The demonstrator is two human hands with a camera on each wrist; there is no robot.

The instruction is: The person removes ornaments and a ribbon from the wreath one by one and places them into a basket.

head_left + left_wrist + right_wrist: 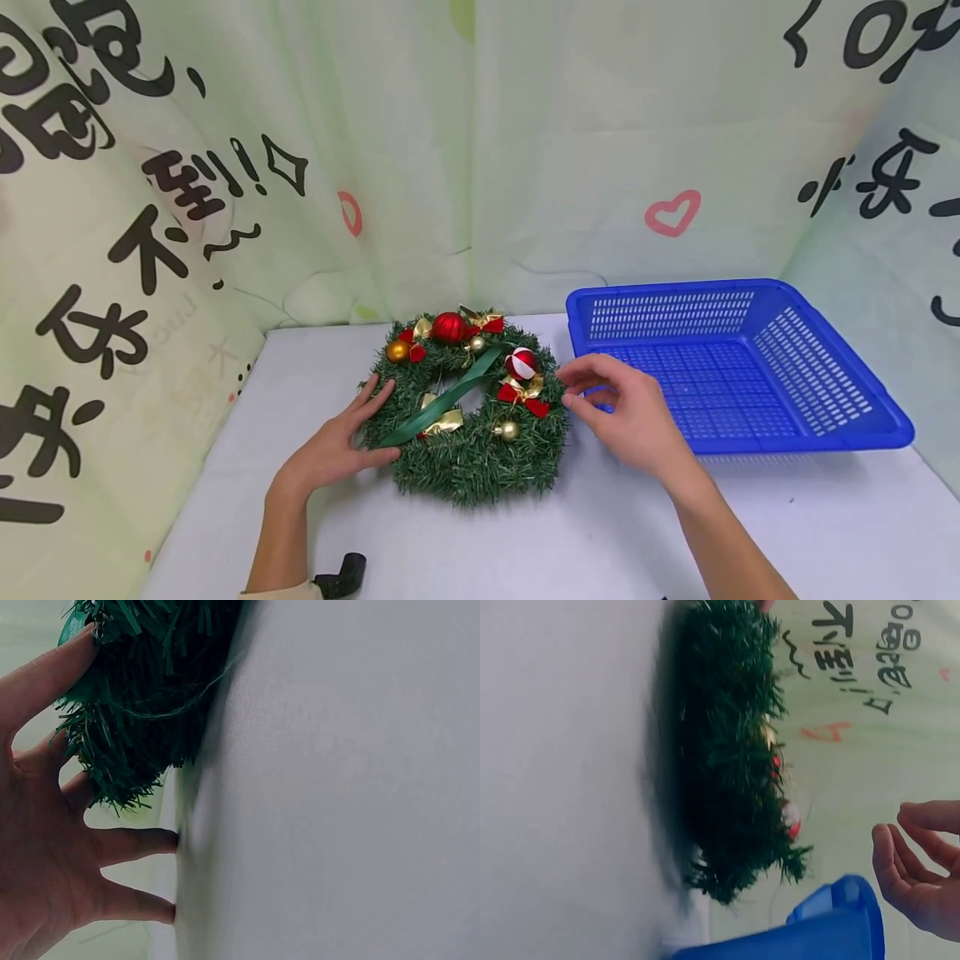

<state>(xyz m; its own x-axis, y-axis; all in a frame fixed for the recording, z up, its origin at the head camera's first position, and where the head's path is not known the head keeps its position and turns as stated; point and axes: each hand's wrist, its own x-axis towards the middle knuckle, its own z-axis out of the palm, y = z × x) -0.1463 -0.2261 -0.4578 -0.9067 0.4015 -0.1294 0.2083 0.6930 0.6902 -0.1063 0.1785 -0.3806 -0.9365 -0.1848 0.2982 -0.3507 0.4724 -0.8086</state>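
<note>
A green Christmas wreath (480, 467) lies flat on the table, trimmed with red, gold and striped baubles and small red and gold bows. A dark green ribbon (442, 402) runs slantwise across its middle. Fingers spread, my left hand (337, 446) rests on the wreath's left side; in the left wrist view its thumb (64, 667) touches the needles, while two fingertips reach down to the tabletop. At the wreath's right edge is my right hand (626, 408), its fingers loosely bent. The right wrist view shows that hand (922, 874) with a gap between thumb and fingers and nothing held.
A blue plastic basket (810, 446) with slotted walls stands to the right, close behind my right hand. A black curved object (343, 575) is beside my left wrist at the front. Printed curtains (555, 167) hang behind the white table (525, 550).
</note>
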